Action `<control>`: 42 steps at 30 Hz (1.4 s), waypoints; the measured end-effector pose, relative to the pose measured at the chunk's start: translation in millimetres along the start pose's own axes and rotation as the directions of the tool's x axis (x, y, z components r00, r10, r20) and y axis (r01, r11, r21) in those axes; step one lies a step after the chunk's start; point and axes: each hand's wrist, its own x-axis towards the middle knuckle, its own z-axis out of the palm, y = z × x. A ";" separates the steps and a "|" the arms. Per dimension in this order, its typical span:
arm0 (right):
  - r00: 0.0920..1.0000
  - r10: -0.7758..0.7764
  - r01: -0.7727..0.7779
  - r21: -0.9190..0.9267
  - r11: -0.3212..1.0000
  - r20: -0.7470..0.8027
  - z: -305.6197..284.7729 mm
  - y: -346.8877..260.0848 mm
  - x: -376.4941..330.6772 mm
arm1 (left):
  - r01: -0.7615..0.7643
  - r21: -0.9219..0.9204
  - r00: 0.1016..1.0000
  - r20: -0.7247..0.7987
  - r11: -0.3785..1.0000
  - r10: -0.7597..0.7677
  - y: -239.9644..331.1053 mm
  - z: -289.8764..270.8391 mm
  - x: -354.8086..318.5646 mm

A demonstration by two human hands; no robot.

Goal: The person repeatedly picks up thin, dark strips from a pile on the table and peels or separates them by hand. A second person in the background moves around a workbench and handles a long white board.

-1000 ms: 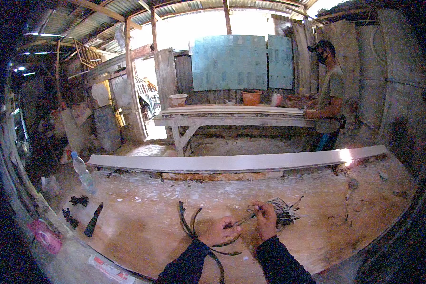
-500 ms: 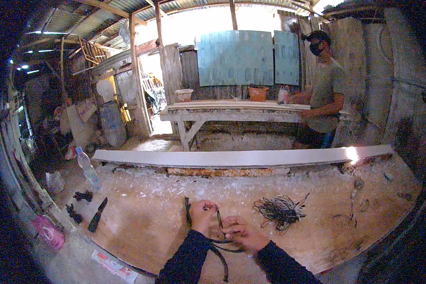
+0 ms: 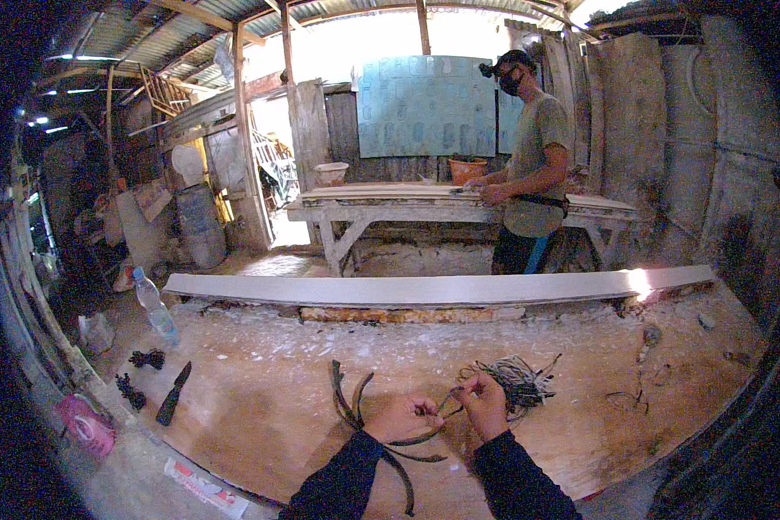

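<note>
Several dark, flat, flexible strips (image 3: pixel 399 481) are crossed in a star-like bunch on the wooden board, with ends fanning out around my left hand (image 3: pixel 405 417). My left hand is closed at their crossing, with the palm hiding part of the bunch. Close by on its right, my right hand (image 3: pixel 484 404) pinches a thin dark strip (image 3: pixel 449 406) that stretches between the fingers of both hands. Just behind my right hand lies a loose tangle of thin dark strips (image 3: pixel 525 386), partly covered by the hand.
A black knife (image 3: pixel 174 394), small dark bundles (image 3: pixel 131 392) and a plastic bottle (image 3: pixel 153 305) are at the left. A long white plank (image 3: pixel 390 290) spans the board's far edge. Beyond it, a masked person (image 3: pixel 533 160) works at another bench (image 3: pixel 364 201).
My right hand has moved right and up, drawing the thin strip sideways. My left hand has shifted lower and right, exposing more strip ends. The other person has moved left along the bench.
</note>
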 end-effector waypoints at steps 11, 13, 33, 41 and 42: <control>0.987 -0.096 0.101 0.031 0.994 -0.128 -7.7 7.3 12.2 | -0.148 -0.289 0.964 0.171 0.946 0.203 20.0 16.5 -6.9; 0.984 -0.101 0.109 0.044 0.993 -0.146 -5.7 5.6 12.3 | -0.214 -0.262 0.954 0.152 0.941 0.259 20.4 20.4 -6.8; 0.887 -0.110 0.020 0.199 0.980 0.449 13.3 -21.0 -16.3 | 0.004 -0.075 0.680 -0.731 0.997 -0.058 -23.2 -36.3 6.2; 0.743 -0.133 0.034 0.162 0.986 0.655 20.1 -29.5 -22.6 | -0.020 -0.113 0.647 -0.759 0.993 -0.073 -25.2 -35.0 8.4; 0.744 -0.153 0.038 0.187 0.982 0.651 19.7 -29.4 -22.9 | -0.016 -0.133 0.653 -0.752 0.991 -0.091 -23.9 -34.2 7.7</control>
